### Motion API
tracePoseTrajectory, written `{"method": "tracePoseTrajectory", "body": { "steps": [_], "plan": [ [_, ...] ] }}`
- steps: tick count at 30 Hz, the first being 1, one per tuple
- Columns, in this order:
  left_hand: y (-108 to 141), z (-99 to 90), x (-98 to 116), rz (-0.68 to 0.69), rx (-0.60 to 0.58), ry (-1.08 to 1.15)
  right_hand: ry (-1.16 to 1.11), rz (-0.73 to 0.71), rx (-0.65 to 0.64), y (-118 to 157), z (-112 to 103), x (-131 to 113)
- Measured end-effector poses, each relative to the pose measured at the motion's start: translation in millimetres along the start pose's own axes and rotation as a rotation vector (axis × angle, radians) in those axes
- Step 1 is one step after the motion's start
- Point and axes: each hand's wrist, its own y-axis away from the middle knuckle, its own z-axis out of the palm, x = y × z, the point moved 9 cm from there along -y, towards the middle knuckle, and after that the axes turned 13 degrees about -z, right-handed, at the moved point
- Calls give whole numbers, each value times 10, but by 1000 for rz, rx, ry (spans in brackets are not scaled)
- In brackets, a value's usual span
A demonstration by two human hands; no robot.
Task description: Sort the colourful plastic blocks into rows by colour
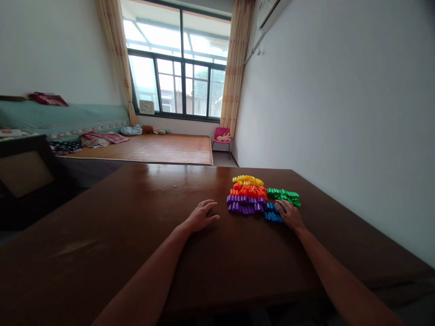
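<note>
Small coloured pieces stand in tight rows on the brown table, right of its middle. The yellow pieces are farthest back, with orange pieces in front of them and purple pieces nearest me. To their right lie green pieces and blue pieces. My right hand rests at the right end of the blue pieces, fingers spread over them; its underside is hidden. Left of the purple rows, my left hand lies on the table, fingers apart, holding nothing.
The glossy brown table stretches out on all sides of my hands. Beyond it stand a bed with cloths on it and a pink chair. A white wall runs along the right. At the far left is a dark cabinet.
</note>
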Motion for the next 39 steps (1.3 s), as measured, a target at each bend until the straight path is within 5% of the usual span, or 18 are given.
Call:
{"method": "tracePoseTrajectory", "body": {
  "steps": [4,13,21,24,28,30,32,35,39],
  "plan": [
    [14,34,-16,-11,4,-22,-9,-85,-44,-164,206,-482],
    [-59,-202,-350,-161,237,-33,-159,-176,-106,-454,713,-1750],
    [-38,-328,-569,-310,293,-60,-627,-288,-153,-792,1014,-2797],
    [-41,-366,-590,-318,310,-58,-663,-310,-16,-997,763,-2558],
    [-52,-386,-569,-341,315,-80,-334,-104,225,-1117,361,-1377],
    [-59,-373,-551,-357,296,-98,-190,47,218,-1072,348,-803],
    [-65,-359,-533,-360,276,-111,-126,123,138,-1016,468,-479],
    [-65,-362,-515,-351,276,-118,-140,89,40,-977,699,-470],
    [-55,-376,-507,-351,279,-115,-212,-75,16,-1001,861,-856]
  ]
}}
